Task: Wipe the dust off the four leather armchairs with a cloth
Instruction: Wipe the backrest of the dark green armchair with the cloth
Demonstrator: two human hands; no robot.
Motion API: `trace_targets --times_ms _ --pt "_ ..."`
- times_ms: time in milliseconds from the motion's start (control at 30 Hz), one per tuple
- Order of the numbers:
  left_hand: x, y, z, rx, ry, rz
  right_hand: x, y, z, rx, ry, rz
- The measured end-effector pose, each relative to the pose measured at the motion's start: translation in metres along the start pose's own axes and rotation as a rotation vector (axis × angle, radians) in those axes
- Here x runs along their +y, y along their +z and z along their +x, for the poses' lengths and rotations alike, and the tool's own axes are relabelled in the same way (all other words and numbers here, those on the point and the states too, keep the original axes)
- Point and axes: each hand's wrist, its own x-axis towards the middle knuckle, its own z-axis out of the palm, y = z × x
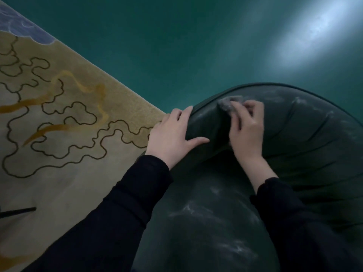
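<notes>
Right hand [246, 132] is pinching grey cloth [227, 104] against leather armchair [306, 134]; left hand [172, 134], fingers splayed, bracing; creases risk trapping dust.

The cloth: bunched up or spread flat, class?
Bunched up: the cloth shows as a crumpled grey wad under the right hand.

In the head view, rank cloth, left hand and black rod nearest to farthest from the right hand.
1. cloth: under the right hand, on the armchair.
2. left hand: just left, on the armchair's edge.
3. black rod: far left, on the rug.
</notes>
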Motion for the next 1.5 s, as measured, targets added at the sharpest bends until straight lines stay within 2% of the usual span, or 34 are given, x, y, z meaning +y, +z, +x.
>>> trace_targets --times_ms 67,100,167,233,300,500,600,900,1000,1167,1233,1333,1367,1433,1500 --pt "0.002 0.006 0.003 0.016 0.003 0.111 0.009 -0.006 0.006 0.037 0.130 -0.027" --pt "0.002 0.008 0.002 0.028 0.007 0.150 0.008 -0.007 0.007 0.059 0.134 -0.030" --pt "-0.001 0.011 0.002 0.058 0.015 0.162 -0.004 -0.004 0.003 0.066 0.002 -0.003" --pt "-0.002 0.012 0.003 0.055 0.015 0.137 -0.018 0.005 -0.011 -0.004 -0.190 0.019" --pt "-0.002 0.012 0.003 0.042 0.008 0.130 -0.021 0.010 -0.021 -0.050 -0.246 0.028" --pt "-0.002 0.011 0.002 0.050 0.010 0.132 0.024 -0.003 -0.025 0.121 0.123 -0.039" --pt "-0.002 0.011 0.002 0.054 0.006 0.124 0.021 -0.007 -0.021 0.182 0.188 -0.021" --pt "-0.001 0.011 0.001 0.068 -0.007 0.133 0.001 -0.007 -0.054 -0.002 0.016 0.075" --pt "0.001 0.012 0.001 0.069 -0.010 0.164 0.005 -0.014 -0.032 0.030 -0.054 0.090" --pt "0.002 0.011 0.001 0.056 -0.015 0.167 0.014 -0.009 0.014 -0.147 -0.308 -0.032" --pt "0.002 0.010 0.001 0.047 -0.019 0.149 0.037 -0.017 0.023 -0.096 -0.177 -0.070" --pt "0.007 0.007 0.003 0.076 -0.035 0.103 0.065 -0.036 0.036 0.027 0.190 -0.090" --pt "0.012 0.006 0.006 0.102 -0.022 0.085 0.067 -0.039 0.039 0.060 0.253 -0.095" --pt "0.026 0.007 0.020 0.127 0.038 0.068 0.059 -0.034 0.044 0.090 0.195 -0.049" --pt "0.045 0.012 0.045 0.090 0.067 0.053 0.044 -0.022 0.042 0.018 -0.010 0.001"
